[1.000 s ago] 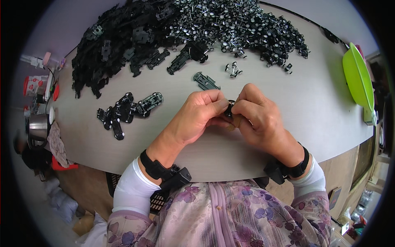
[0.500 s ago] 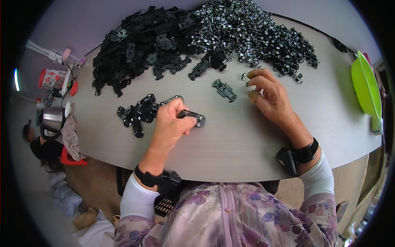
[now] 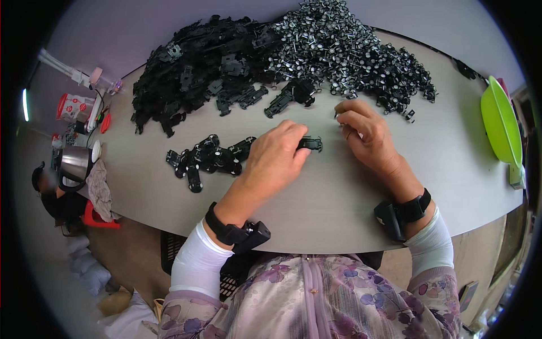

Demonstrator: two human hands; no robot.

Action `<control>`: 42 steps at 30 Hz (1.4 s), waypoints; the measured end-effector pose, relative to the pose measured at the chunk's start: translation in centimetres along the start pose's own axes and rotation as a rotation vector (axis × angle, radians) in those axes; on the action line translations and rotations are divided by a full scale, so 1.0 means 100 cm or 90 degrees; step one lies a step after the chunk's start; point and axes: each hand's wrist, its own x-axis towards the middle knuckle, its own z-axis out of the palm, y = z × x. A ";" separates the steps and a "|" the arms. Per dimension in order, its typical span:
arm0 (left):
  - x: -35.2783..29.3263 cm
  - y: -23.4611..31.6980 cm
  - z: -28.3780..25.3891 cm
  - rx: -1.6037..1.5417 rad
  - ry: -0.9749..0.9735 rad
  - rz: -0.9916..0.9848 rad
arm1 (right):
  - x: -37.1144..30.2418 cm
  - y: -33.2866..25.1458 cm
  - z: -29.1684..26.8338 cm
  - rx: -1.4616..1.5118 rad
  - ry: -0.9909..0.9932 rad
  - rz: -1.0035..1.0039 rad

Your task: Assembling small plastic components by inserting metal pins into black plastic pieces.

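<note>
My left hand [image 3: 278, 148] is closed around one end of a dark toy car chassis [image 3: 311, 143], pinched between thumb and fingers just above the table. To its right my right hand [image 3: 367, 135] curls its fingertips together on a small wheel axle [image 3: 338, 115], mostly hidden by the fingers. A gap separates the two hands. Left of my left hand lies a small cluster of black chassis with wheels [image 3: 209, 155]. Beyond my hands are a big heap of black chassis [image 3: 197, 73] and a heap of silver-and-black wheel axles [image 3: 339, 48].
A few chassis [image 3: 291, 97] lie at the heaps' near edge. A lime-green basin [image 3: 501, 121] stands at the table's right edge. At the left edge are a steel kettle [image 3: 75, 165], a cloth [image 3: 99, 189] and a red-and-white bag [image 3: 72, 107]. Another person [image 3: 59, 195] is at far left.
My left hand has let go of the wheeled chassis near the cluster, moved right and taken hold of the loose chassis. My right hand stays near its place, fingers more closed.
</note>
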 end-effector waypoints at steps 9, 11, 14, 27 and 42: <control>0.013 -0.002 0.023 -0.262 0.001 -0.139 | -0.004 0.020 0.001 -0.093 0.004 0.059; 0.014 -0.007 0.018 -0.465 0.006 -0.242 | -0.004 0.021 0.000 -0.086 0.004 0.053; 0.016 -0.011 0.009 -0.829 -0.028 -0.410 | 0.000 0.014 0.002 -0.106 0.030 0.059; 0.015 -0.006 0.015 -0.975 -0.164 -0.428 | 0.002 0.014 0.002 -0.145 0.016 0.039; 0.015 -0.012 0.021 -0.903 -0.109 -0.417 | -0.005 0.003 0.008 -0.282 -0.017 0.054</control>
